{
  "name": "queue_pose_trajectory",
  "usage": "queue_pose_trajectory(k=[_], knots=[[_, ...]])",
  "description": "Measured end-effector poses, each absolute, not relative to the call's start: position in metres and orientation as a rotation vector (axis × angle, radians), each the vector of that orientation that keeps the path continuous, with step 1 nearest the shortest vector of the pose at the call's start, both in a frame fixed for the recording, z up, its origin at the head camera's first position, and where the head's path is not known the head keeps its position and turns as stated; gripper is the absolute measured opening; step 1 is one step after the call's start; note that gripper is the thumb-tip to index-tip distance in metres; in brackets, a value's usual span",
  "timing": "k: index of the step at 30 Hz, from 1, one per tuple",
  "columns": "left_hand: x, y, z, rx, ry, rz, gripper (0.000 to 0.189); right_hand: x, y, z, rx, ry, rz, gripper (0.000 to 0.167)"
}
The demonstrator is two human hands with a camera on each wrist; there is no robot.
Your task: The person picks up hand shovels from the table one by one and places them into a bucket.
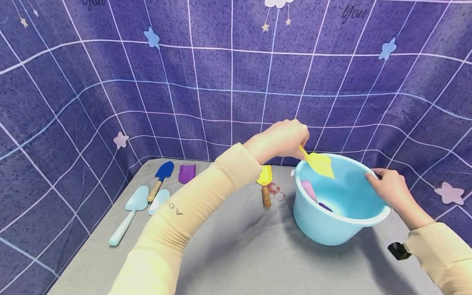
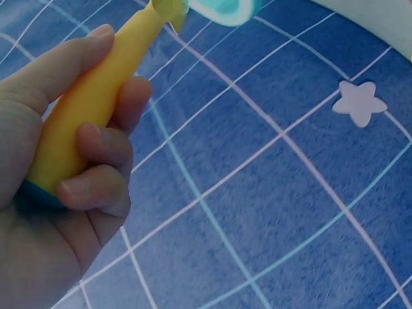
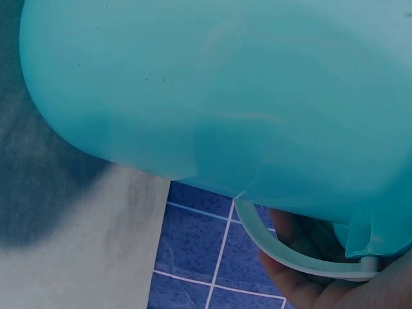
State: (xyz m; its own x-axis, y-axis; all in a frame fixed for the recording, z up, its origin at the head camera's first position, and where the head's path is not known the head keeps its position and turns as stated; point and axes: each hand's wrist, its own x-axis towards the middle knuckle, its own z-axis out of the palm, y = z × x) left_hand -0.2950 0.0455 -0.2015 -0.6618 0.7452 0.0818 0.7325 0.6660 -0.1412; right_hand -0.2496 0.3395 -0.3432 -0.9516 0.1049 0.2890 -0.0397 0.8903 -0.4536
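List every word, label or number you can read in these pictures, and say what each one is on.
"You" in script on the purple backdrop cloth, top right, near.
A second script word at the cloth's top left, near, cut by the frame edge; unreadable.
Letters on the left sleeve, near, seen upside down, seemingly "A D"; uncertain.
Nothing readable on the bucket or the yellow shovel.

Pale yellow long sleeves (image 1: 191, 205), grey lettering on left forearm, bare hands.
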Motion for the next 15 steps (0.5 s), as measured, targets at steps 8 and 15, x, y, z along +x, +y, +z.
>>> queue_pose_trajectory(k=[8,15], knots=[[-0.299,0.066,-0.219,-1.272,-2.755,0.210,0.024,-0.249,0.339,-0.343,-0.044,-2.740,0.670,0.043],[-0.297,0.085,-0.233,-1.343,-2.786,0.221,0.024,-0.249,0.338,-0.343,-0.031,-2.734,0.673,0.042]])
